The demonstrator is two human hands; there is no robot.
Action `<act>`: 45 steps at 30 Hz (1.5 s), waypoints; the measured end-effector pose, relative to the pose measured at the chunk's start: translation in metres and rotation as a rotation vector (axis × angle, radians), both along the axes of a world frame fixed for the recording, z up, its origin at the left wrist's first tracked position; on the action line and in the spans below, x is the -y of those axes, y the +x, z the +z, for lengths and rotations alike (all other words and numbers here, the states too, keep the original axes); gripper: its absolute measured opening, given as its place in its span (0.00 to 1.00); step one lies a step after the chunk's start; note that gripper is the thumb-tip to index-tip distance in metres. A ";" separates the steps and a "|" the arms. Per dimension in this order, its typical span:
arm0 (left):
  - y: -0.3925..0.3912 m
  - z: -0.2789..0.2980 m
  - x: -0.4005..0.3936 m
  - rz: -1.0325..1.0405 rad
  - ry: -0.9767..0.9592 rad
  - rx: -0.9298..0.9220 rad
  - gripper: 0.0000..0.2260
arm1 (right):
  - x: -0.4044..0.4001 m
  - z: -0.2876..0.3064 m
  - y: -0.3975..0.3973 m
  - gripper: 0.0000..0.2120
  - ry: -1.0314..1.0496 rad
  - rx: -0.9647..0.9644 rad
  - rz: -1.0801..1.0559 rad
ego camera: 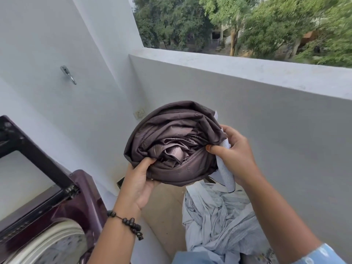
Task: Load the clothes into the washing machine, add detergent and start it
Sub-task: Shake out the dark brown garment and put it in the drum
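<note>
Both forearms are reaching forward, the left hand and right hand gripping a bundle with curled fingers and thumbs.

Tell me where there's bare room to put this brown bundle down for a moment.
Both hands, left hand and right hand, grip the brown bundle. Bare floor shows between the washing machine and the pale clothes pile. The ledge top is bare. The pile side is crowded.

We see a metal tap fixed on the white wall at far left; a pale socket plate lower down; a parapet ledge to the right; green trees beyond it.
</note>
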State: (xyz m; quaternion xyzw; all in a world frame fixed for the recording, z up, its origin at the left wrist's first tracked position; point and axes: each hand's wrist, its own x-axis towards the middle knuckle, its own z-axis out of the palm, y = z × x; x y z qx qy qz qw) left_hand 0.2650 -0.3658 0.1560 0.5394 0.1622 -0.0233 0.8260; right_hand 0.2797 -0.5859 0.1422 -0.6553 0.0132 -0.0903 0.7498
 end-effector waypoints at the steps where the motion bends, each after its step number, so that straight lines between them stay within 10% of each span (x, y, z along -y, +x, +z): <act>1: 0.000 -0.002 0.000 0.009 0.002 -0.004 0.13 | -0.001 -0.002 0.000 0.25 0.001 -0.004 0.006; 18: -0.008 -0.024 -0.028 0.057 0.053 -0.021 0.21 | -0.031 -0.016 0.011 0.24 -0.015 -0.095 0.054; 45: -0.263 -0.092 -0.338 0.633 -0.021 -0.261 0.15 | -0.390 -0.076 -0.109 0.24 -0.471 -0.174 0.758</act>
